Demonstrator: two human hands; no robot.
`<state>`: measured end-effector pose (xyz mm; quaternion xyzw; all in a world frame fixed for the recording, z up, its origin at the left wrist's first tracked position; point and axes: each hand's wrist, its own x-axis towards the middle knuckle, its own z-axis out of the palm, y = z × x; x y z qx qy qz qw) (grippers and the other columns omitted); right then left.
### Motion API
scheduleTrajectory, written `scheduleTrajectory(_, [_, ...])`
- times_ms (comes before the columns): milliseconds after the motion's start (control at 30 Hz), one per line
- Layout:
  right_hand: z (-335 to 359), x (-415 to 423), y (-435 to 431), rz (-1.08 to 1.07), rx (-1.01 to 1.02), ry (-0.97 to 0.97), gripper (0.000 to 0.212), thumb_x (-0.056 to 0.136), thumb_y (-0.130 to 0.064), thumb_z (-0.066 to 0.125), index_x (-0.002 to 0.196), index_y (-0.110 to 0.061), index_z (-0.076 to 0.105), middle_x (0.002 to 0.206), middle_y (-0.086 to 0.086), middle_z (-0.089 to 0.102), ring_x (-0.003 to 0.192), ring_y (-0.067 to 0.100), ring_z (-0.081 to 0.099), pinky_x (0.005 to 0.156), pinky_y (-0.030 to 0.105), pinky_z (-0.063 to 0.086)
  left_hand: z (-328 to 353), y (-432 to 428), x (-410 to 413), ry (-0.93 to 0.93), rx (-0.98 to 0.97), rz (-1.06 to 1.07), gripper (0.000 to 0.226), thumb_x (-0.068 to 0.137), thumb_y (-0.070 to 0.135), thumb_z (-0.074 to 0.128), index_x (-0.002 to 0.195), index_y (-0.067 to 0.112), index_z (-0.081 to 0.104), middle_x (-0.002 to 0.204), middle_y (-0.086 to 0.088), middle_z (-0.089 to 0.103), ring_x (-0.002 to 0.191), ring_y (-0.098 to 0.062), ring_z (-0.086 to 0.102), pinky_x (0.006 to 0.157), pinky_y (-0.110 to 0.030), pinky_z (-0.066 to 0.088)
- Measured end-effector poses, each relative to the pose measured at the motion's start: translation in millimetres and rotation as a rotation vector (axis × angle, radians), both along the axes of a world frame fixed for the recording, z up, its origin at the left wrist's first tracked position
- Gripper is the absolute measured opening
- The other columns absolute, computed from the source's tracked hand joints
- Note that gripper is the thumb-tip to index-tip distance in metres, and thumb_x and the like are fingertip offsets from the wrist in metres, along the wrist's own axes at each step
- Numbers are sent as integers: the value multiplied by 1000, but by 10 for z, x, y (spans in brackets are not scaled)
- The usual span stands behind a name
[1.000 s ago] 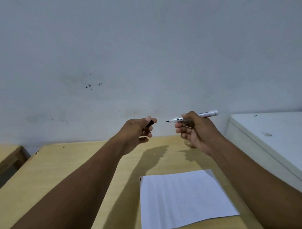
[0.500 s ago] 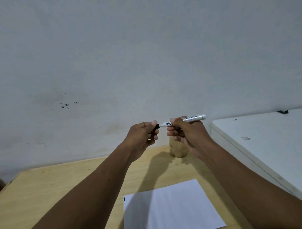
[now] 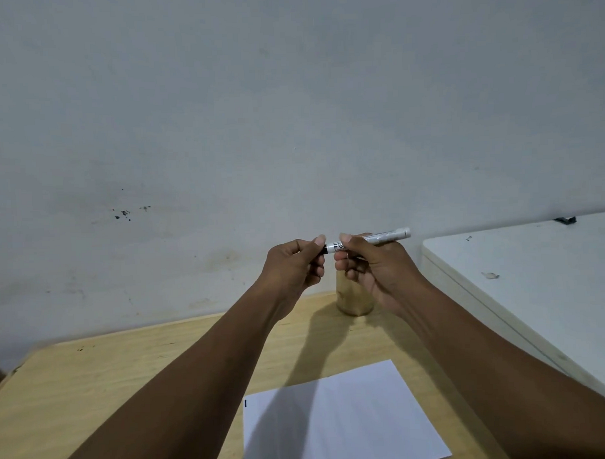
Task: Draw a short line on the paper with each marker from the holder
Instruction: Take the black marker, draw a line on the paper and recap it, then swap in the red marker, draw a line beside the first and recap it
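Observation:
My right hand (image 3: 374, 266) grips a white marker (image 3: 385, 237) held level in the air above the desk, its back end pointing right. My left hand (image 3: 293, 265) pinches the black cap (image 3: 324, 249), which sits over the marker's tip; most of the cap is hidden by my fingers. Below the hands stands a gold cylindrical holder (image 3: 353, 298) at the back of the desk, partly hidden by my right hand. A white sheet of paper (image 3: 338, 420) lies near the front, with one short black line at its upper left corner.
The wooden desk (image 3: 128, 379) runs up to a grey wall. A white table (image 3: 536, 283) stands to the right, slightly higher than the desk, with a small dark object at its far edge.
My hands came together: the cap in my left hand went from apart from the bare tip onto it. The view shifted, bringing the gold holder into sight.

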<state>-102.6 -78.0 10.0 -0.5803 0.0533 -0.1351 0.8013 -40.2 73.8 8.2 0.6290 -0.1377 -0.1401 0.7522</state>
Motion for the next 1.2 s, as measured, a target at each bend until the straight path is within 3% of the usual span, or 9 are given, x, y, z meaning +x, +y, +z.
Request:
scheduleTrajectory(167, [149,100,-94,55,-121,31,19,91,-26,75,94,-7,72,79,12,71,59,16,68,58,25,48,60,-59,47,-52,19,49,24,95,26,72,76,10,69,68,-4,63,56,-16,56,62,-27,50])
scheduleTrajectory(300, [240,121,-237,33,-223,251,57,84,-56,74,108,-6,61,82,16,72,59,22,66,55,30,49,132,5,235,-197,84,276,22,94,26,73,78,11,70,67,-3,68,57,-15,63,60,-29,54])
scheduleTrajectory(333, [230,113,-300,-15,-277,306,58,85,-57,73,106,-5,59,83,18,73,59,23,65,53,30,49,149,35,289,-268,150,325,22,94,27,73,78,12,70,68,-3,70,58,-15,66,63,-32,57])
scheduleTrajectory(500, [113,115,-849,-183,-507,386,36,97,-32,68,112,0,64,83,20,71,58,23,61,47,29,48,213,-198,482,-666,555,362,20,94,31,71,82,14,72,73,-3,73,71,-22,72,67,-35,57])
scheduleTrajectory(633, [20,118,-860,-177,-550,371,28,97,-26,67,110,-1,65,85,18,72,61,24,63,48,30,48,181,-280,468,-890,773,262,19,95,32,69,90,13,72,68,9,62,63,-6,56,58,-24,40])
scheduleTrajectory(767, [-48,138,-816,-156,-586,346,23,96,-24,68,108,-4,67,83,17,73,58,22,65,48,28,50,109,-439,452,-908,857,156,20,95,33,69,102,15,74,77,8,63,70,-10,58,59,-22,39])
scheduleTrajectory(900, [-105,203,-794,-151,-631,318,22,95,-25,69,104,-5,68,81,16,75,53,20,65,51,31,52,-9,-622,502,-823,914,77,27,92,30,73,114,15,71,91,-2,77,92,-22,70,78,-34,55])
scheduleTrajectory(1000, [-140,232,-788,-148,-645,314,21,95,-26,69,103,-6,68,81,15,75,50,18,65,52,31,53,-116,-686,522,-768,916,52,31,90,31,74,117,17,68,93,-2,80,99,-22,71,87,-41,57])
scheduleTrajectory(1200, [-208,213,-834,-155,-622,326,21,95,-24,69,103,-5,68,78,13,73,47,16,64,46,27,49,-208,-716,512,-721,940,-21,39,75,35,85,109,23,70,96,3,78,100,-20,69,87,-45,58])
